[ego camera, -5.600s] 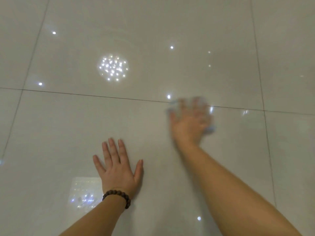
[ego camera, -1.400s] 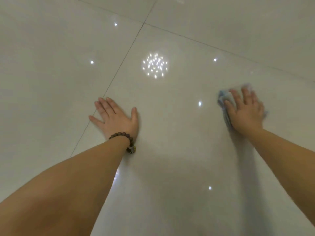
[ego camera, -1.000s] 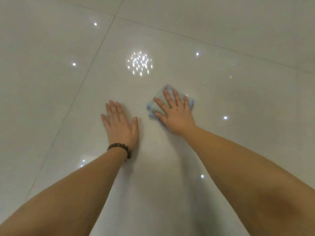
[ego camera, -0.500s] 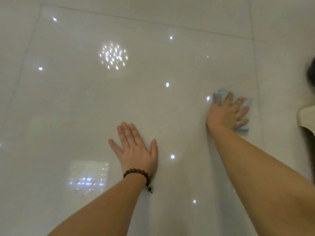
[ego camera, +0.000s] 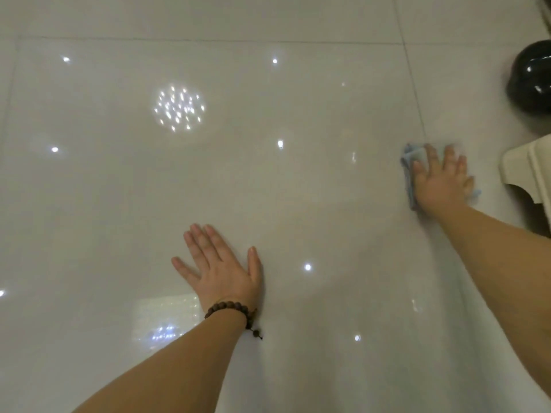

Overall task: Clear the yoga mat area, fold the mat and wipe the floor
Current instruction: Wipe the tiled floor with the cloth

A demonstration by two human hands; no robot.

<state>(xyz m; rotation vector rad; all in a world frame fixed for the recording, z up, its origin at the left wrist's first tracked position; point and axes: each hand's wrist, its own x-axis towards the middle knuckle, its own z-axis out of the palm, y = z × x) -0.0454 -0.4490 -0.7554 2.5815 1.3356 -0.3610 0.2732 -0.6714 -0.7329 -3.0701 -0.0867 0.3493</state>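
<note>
- The right hand [ego camera: 441,181] lies flat on a light blue cloth [ego camera: 409,162], fingers [ego camera: 432,155] spread and nearly straight, pressing down on the cloth, not curling round it; a flat palm likely puts the most fabric against the floor [ego camera: 283,189] for wiping
- The cloth shows mostly at the hand's left edge, with a sliver past the little-finger side; the rest is hidden under the palm, and it looks bunched, though the blur makes that hard to tell
- The left hand [ego camera: 222,269] is planted open on the tile, fingers straight and thumb out, holding nothing; it reads as a prop carrying the person's weight while the other arm reaches far to the right
- A bead bracelet [ego camera: 229,310] sits on the left wrist, its tassel touching the floor
- The cloth is right beside a tile joint [ego camera: 417,108] that runs away from the person, near a cream furniture foot [ego camera: 518,171] and a glossy black rounded object [ego camera: 533,76] at the right edge; the wipe seems to be at the far side of the open patch
- No yoga mat is in view, so I judge that the clearing and folding are done and the floor wiping is the step in hand
- The tile is highly polished and mirrors ceiling lights [ego camera: 179,110], so smears would probably show easily
</note>
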